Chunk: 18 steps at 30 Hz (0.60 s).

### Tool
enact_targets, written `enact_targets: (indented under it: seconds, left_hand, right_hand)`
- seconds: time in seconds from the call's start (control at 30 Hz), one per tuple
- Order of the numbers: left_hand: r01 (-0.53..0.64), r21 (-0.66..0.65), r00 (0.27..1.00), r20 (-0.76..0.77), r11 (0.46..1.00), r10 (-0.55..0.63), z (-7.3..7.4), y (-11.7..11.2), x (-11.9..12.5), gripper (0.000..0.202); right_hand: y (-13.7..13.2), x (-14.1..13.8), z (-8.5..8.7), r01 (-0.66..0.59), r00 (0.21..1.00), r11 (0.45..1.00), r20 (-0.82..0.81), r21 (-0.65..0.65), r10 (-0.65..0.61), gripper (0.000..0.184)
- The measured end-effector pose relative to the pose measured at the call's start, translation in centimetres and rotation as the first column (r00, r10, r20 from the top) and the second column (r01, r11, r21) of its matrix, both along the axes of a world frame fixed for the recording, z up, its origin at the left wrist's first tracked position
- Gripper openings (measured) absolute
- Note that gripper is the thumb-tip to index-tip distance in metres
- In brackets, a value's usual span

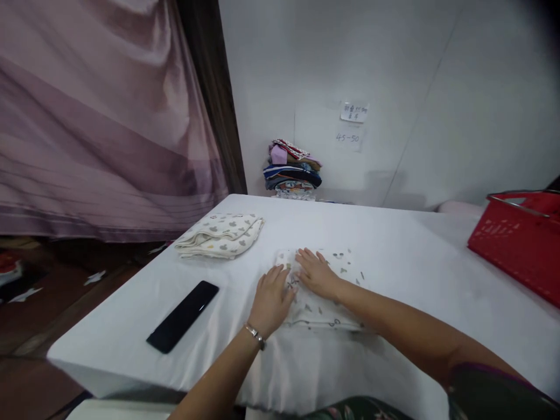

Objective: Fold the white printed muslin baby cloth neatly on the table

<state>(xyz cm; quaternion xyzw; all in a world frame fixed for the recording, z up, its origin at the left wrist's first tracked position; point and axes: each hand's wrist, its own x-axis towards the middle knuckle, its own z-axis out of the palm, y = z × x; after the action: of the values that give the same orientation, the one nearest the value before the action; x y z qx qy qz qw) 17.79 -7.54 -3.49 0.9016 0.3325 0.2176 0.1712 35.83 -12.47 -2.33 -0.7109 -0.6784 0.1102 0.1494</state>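
Observation:
A folded white cloth with small dark and grey prints [324, 306] lies flat on the white-covered table in front of me. My left hand [272, 300] rests along its left edge, fingers stretched out and pointing away from me. Across the upper left part of the same cloth lies my right hand [318, 274], palm down with its fingers spread. Both hands press on the fabric without gripping it. A second folded cloth, cream with grey prints [223, 233], sits farther back on the left, apart from my hands.
A black phone [182, 316] lies near the left edge of the table [109, 326]. At the right stands a red plastic basket [518, 239]. Folded clothes [293, 169] are stacked by the back wall, left of a handwritten paper sign [354, 112]. A pink curtain [100, 116] hangs at left.

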Motion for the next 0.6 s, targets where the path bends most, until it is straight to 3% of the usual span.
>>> enact_targets:
  seconds: [0.07,0.13,0.23,0.3,0.4,0.5,0.6]
  left_hand:
    - [-0.004,0.007,0.989,-0.147,1.000,0.004,-0.7,-0.6,0.3,0.054]
    - [-0.048,-0.071,0.965,-0.261,0.996,0.028,-1.7,-0.9,0.2,0.063]
    - [-0.082,-0.161,0.949,-0.315,0.984,0.027,-2.7,-0.8,0.0,0.068]
    - [-0.086,-0.165,0.947,-0.319,0.983,0.030,-2.8,-0.8,-0.1,0.068]
    - [-0.091,-0.164,0.945,-0.324,0.982,0.033,-2.7,-0.8,0.0,0.068]
    - [-0.085,-0.168,0.948,-0.317,0.982,0.028,-2.4,-0.8,0.1,0.067]
    - [-0.090,-0.164,0.947,-0.318,0.982,0.034,-2.2,-0.8,0.2,0.067]
  right_hand:
    - [-2.4,2.0,-0.5,0.088,0.996,0.996,0.034,0.004,-0.088,0.059]
    - [-4.4,4.1,-1.6,0.204,0.977,0.979,0.070,-0.018,-0.202,0.062]
    - [-6.1,6.5,-3.6,0.329,0.943,0.940,0.094,-0.094,-0.320,0.064]
    - [-6.6,7.2,-4.1,0.338,0.940,0.933,0.079,-0.121,-0.331,0.064]
    - [-7.0,7.4,-3.4,0.332,0.942,0.933,-0.002,-0.138,-0.335,0.064]
    - [-8.1,7.1,-2.8,0.351,0.935,0.935,-0.043,-0.044,-0.353,0.065]
    - [-8.9,6.7,-3.5,0.333,0.941,0.943,-0.051,-0.023,-0.333,0.065]
